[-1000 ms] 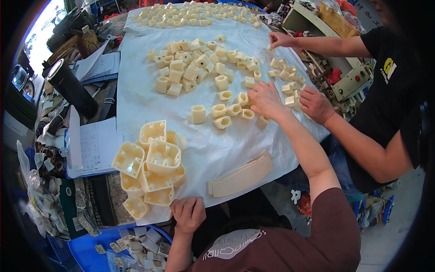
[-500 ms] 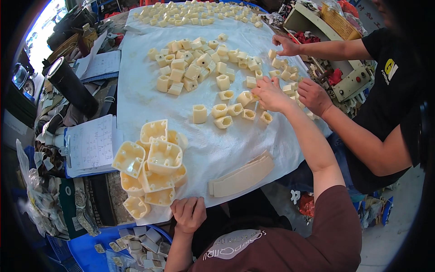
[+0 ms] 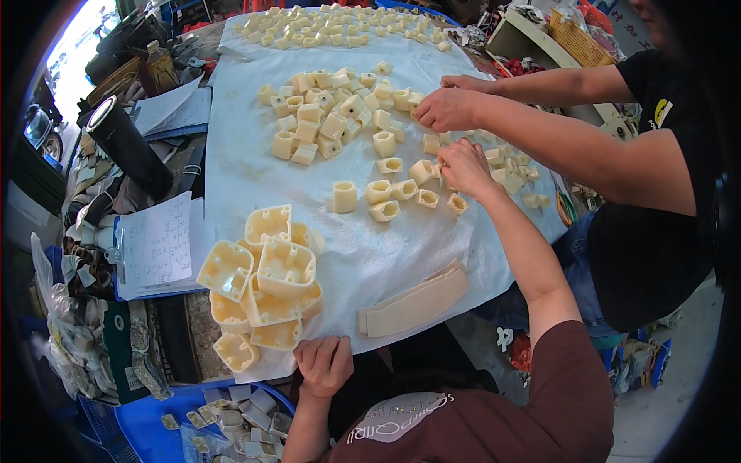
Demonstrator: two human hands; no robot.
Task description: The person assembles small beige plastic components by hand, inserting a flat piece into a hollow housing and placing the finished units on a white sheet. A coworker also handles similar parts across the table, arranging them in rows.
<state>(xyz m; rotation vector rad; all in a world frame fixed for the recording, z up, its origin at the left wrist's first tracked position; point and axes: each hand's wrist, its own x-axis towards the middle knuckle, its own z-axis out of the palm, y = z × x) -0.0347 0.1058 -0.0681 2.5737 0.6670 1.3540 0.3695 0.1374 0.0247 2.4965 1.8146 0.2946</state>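
Note:
My right hand is among small hollow cream plastic blocks, fingers bent and closed on one mostly hidden beneath them. Just left of it lies another cream block, and several open-ended ones are nearby. My left hand rests curled on the table's near edge, with no object showing in it. Beside that hand is a stack of larger cream plastic boxes. A co-worker's two hands reach in from the right, over the far side of the blocks.
A big heap of cream blocks covers the middle of the white sheet, with more scattered at the far end. Flat beige strips lie near the front edge. At left are a clipboard and a black cylinder; below, a blue tub.
My right hand has shifted slightly right and its fingers have curled down. The co-worker's hands have moved left and come together over the blocks. My left hand remains at the edge.

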